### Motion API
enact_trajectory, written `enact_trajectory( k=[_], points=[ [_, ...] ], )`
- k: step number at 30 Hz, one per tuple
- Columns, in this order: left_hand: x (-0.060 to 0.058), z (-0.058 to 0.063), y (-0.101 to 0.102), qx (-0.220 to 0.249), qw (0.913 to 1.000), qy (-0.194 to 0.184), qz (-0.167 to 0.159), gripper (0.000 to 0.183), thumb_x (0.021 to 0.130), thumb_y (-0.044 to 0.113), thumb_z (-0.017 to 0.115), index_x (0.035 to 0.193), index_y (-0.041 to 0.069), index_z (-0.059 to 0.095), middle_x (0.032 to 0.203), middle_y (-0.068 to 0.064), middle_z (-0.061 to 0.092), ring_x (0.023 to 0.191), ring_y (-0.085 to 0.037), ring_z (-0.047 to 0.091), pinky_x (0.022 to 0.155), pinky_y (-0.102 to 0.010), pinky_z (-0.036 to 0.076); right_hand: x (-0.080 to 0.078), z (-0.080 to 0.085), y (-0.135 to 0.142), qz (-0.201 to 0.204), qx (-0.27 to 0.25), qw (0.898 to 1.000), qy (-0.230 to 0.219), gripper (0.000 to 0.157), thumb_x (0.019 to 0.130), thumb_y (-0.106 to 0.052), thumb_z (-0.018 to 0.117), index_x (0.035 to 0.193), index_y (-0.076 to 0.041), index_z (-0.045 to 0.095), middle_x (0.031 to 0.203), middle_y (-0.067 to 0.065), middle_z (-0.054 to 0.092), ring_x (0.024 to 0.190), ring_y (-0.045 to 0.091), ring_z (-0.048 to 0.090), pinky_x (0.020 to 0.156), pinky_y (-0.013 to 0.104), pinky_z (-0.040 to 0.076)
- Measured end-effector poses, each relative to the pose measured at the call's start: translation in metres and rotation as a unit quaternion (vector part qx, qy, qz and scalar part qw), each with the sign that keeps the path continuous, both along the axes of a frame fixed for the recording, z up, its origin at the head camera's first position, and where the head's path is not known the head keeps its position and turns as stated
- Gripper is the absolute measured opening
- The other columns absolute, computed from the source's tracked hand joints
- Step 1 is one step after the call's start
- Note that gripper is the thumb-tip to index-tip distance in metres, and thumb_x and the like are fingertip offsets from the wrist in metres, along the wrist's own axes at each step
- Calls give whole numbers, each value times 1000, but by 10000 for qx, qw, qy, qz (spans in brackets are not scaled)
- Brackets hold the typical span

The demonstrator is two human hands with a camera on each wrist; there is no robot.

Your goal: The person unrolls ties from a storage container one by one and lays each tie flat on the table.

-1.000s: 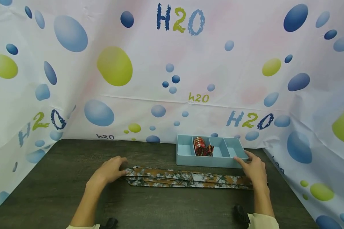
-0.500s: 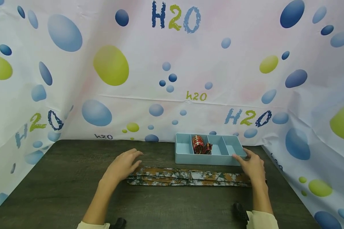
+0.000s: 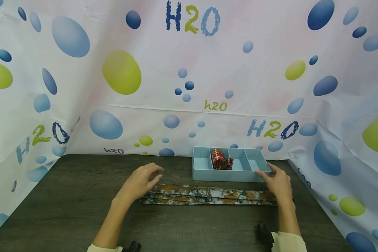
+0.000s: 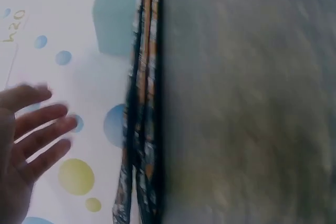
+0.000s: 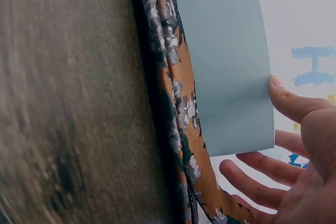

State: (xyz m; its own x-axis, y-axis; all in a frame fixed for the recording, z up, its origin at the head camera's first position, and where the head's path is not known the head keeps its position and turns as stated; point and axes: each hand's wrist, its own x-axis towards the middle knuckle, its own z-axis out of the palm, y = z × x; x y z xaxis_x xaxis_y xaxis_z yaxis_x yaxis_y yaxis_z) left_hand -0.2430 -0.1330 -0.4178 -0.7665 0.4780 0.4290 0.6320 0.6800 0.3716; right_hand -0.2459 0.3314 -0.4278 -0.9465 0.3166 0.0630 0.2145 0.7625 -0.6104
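Note:
A long folded strip of floral fabric (image 3: pixel 189 195), in brown, white and dark green, lies across the table in the head view. My left hand (image 3: pixel 140 182) hovers at its left end, fingers spread and loosely bent; in the left wrist view these fingers (image 4: pixel 47 127) hold nothing. Behind the strip stands a pale blue divided box (image 3: pixel 226 176). My right hand (image 3: pixel 278 183) grips its front right corner: in the right wrist view the thumb (image 5: pixel 294 103) lies on the rim and the other fingers bend around the end wall. The right forearm hides the strip's right end.
A rolled red patterned fabric piece (image 3: pixel 218 160) sits in the box's second compartment from the left, its loose end beside it. The dark wood table (image 3: pixel 66 196) ends at a white backdrop (image 3: pixel 163 87) printed with blue and green dots.
My left hand has left the strip's left tip and moved right and slightly away from me. The right hand stays at the box corner. The head view has shifted slightly.

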Motion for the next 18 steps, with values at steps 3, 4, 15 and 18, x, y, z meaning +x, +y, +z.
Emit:
enact_trajectory(
  k=[3,4,15,18],
  points=[
    [2,2,1,187,9988,-409,-201,15,96,1,72,111,1,72,100,-6,71,85,-20,69,74,-35,60,0,1,-1,4,-2,10000,50,82,98,-48,70,156,3,41,138,40,52,113,56,60,83,65,53],
    [2,3,1,110,9989,-421,-200,15,96,1,72,111,1,72,100,-5,71,86,-20,69,74,-35,60,0,1,-1,4,-5,10000,63,82,98,-47,70,156,3,41,137,40,52,111,56,61,82,65,53],
    [5,4,12,-368,9988,-303,129,19,95,5,75,114,3,72,100,-6,69,85,-20,68,71,-34,58,1,-1,0,-6,9,9999,145,80,98,-46,70,155,4,42,136,40,53,111,56,61,83,66,53],
    [4,4,19,-303,9987,-375,186,20,95,6,75,115,3,72,101,-6,69,86,-20,68,72,-35,59,1,-2,0,-15,23,9998,172,80,98,-45,70,154,4,42,135,40,54,110,56,61,82,65,54]
  ],
)
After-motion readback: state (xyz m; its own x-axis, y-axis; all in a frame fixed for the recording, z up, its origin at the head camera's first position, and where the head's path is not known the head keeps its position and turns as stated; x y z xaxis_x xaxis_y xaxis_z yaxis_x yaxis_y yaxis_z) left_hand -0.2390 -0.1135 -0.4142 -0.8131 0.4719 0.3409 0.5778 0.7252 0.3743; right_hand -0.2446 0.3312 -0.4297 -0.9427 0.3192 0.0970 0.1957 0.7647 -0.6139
